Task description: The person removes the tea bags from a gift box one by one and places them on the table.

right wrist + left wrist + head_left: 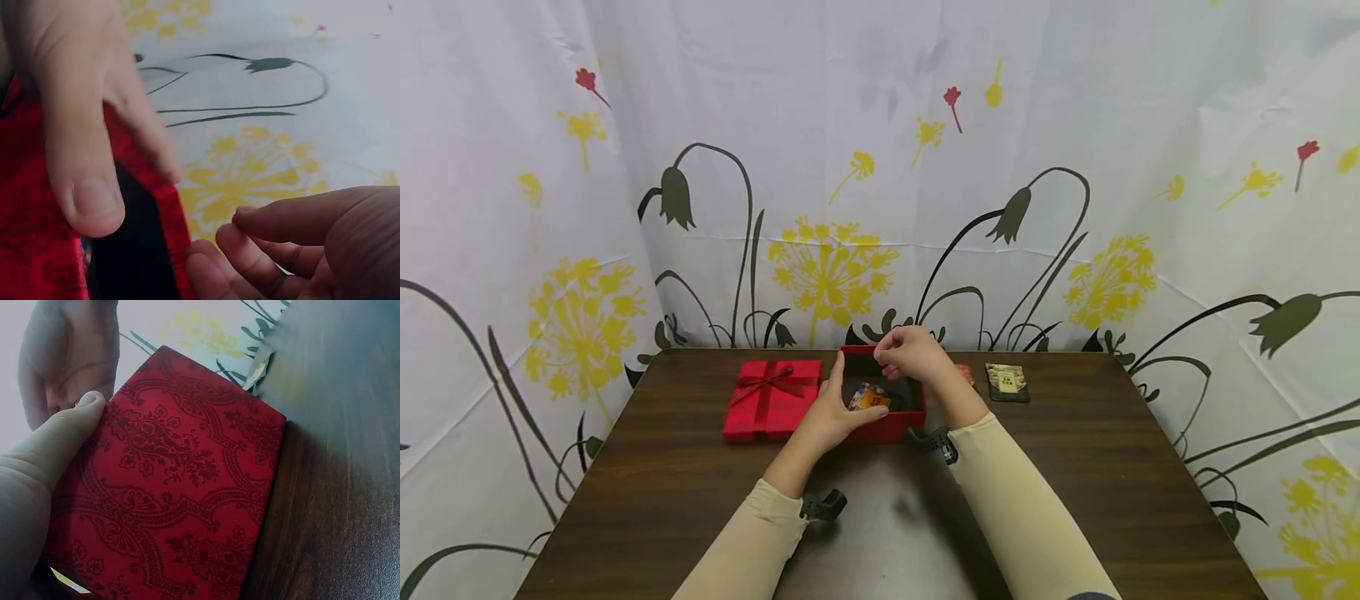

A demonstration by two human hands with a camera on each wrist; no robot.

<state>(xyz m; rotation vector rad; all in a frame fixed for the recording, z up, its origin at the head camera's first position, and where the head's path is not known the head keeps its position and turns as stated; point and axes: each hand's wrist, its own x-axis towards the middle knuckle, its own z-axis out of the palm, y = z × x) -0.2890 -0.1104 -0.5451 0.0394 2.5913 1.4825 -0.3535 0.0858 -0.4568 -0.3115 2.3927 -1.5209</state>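
Observation:
An open red box (889,428) with a black inside stands mid-table, and an orange packet (868,397) lies in it. My left hand (837,414) grips the box's left side, thumb up along the wall. In the left wrist view that thumb (70,432) presses the patterned red box wall (181,487). My right hand (913,353) hovers over the box's far edge with loosely curled fingers. In the right wrist view its fingers (281,245) hold nothing, beside the left thumb (82,147) and the box rim (37,250).
The red lid (771,400) with a ribbon bow lies flat just left of the box. A dark packet (1007,382) and a partly hidden red one (965,372) lie to the right. The brown table (1075,475) ends at a flowered curtain (880,167).

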